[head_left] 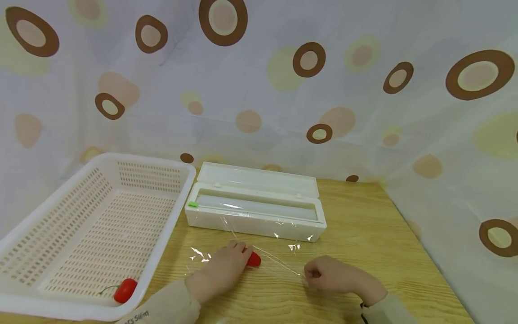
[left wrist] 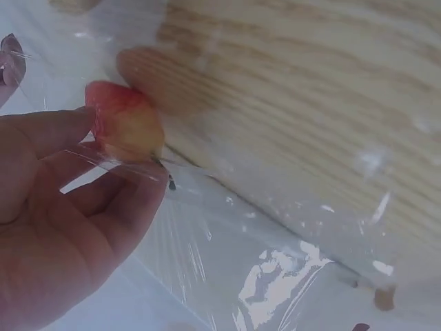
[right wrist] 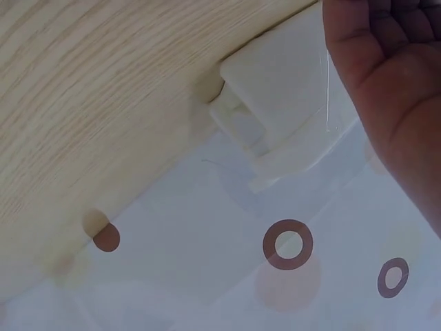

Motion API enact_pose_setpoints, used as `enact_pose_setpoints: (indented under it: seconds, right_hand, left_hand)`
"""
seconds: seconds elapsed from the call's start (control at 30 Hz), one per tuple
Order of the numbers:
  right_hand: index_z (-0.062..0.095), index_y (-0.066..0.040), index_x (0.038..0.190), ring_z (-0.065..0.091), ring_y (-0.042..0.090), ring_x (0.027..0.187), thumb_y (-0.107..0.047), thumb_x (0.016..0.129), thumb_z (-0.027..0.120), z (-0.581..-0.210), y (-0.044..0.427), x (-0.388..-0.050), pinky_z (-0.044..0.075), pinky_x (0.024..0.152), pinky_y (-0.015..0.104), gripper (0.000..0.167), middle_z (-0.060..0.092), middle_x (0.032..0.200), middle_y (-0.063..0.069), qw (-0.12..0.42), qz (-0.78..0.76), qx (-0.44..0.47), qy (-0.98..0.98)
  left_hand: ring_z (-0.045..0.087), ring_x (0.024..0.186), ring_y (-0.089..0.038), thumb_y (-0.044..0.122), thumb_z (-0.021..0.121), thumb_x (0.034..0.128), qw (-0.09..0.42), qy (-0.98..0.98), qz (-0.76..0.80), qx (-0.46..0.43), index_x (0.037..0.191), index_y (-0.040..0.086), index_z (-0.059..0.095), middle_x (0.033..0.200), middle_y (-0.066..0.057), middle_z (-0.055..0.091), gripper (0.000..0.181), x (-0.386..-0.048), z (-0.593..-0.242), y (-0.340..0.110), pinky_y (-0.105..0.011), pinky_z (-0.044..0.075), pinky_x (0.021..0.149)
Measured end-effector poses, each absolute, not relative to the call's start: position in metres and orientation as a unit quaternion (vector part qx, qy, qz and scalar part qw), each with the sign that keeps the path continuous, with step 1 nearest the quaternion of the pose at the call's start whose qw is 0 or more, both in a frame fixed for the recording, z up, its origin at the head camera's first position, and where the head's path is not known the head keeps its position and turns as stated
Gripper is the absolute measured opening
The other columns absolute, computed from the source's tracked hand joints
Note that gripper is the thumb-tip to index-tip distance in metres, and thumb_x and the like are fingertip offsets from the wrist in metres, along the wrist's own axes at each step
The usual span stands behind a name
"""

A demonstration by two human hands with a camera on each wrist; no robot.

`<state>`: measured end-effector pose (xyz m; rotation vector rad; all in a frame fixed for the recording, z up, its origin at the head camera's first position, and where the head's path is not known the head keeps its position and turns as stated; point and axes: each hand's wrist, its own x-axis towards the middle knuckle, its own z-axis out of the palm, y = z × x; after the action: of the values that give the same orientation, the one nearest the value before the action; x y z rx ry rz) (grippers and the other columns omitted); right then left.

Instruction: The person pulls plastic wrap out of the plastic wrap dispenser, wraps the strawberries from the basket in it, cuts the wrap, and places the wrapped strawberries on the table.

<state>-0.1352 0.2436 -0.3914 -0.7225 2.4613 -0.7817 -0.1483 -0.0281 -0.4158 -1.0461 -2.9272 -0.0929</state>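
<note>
A red fruit [head_left: 253, 258] lies on clear plastic film [head_left: 279, 252] in front of the white film box; the left wrist view shows the fruit [left wrist: 131, 124] as red and yellow. My left hand [head_left: 226, 267] holds it between thumb and fingers, with film around the fingers. To its right, my right hand [head_left: 333, 276] has curled fingers that pinch the corner of the film. In the right wrist view only part of the right hand [right wrist: 400, 89] shows, and its fingertips are cut off.
The open white box [head_left: 255, 225] with a film roll stands behind the hands. On the left a white perforated basket [head_left: 162, 252] holds a red item [head_left: 125, 290] with a green stem. A patterned curtain [head_left: 243, 90] hangs behind the wooden table [head_left: 364, 216].
</note>
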Motion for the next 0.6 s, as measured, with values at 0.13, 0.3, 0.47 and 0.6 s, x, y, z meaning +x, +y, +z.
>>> enact_pose_setpoints:
  seconds: [0.13,0.3,0.47,0.6]
  right_hand:
    - [0.053,-0.009,0.069,0.040,-0.002,0.056,-0.008,0.088,0.054,-0.388,0.248,-0.140,0.036,0.052,0.018,0.020,0.044,0.062,-0.012,0.225,-0.296,-0.260,0.891]
    - [0.056,-0.007,0.073,0.039,-0.002,0.056,-0.010,0.091,0.054,-0.384,0.255,-0.143,0.035,0.052,0.018,0.018,0.045,0.063,-0.011,0.209,-0.294,-0.253,0.898]
    - [0.059,-0.004,0.080,0.040,-0.001,0.055,-0.013,0.092,0.055,-0.377,0.264,-0.142,0.036,0.050,0.020,0.016,0.048,0.065,-0.007,0.189,-0.300,-0.220,0.909]
    - [0.061,-0.007,0.083,0.040,0.002,0.055,-0.011,0.092,0.055,-0.371,0.268,-0.137,0.037,0.051,0.021,0.011,0.051,0.066,-0.004,0.146,-0.251,-0.171,0.942]
  left_hand:
    - [0.059,0.099,-0.022,0.005,0.061,0.0857,0.028,-0.937,-0.016,-0.347,0.117,0.009,0.062,0.107,-0.007,0.063,0.031,-0.151,-0.413,-0.027,-0.030,0.052,0.082]
    - [0.058,0.080,-0.015,0.002,0.065,0.0820,0.008,-0.935,-0.087,-0.343,0.098,0.008,0.069,0.089,-0.003,0.060,0.018,-0.159,-0.409,-0.027,-0.025,0.050,0.071]
    - [0.054,0.074,-0.014,0.004,0.069,0.0780,-0.036,-0.932,-0.164,-0.321,0.091,0.007,0.070,0.082,-0.001,0.061,0.014,-0.166,-0.401,-0.028,-0.026,0.047,0.070]
    - [0.050,0.066,-0.012,0.003,0.070,0.0765,-0.043,-0.938,-0.160,-0.306,0.081,0.007,0.066,0.074,0.000,0.060,0.007,-0.166,-0.396,-0.025,-0.025,0.045,0.065]
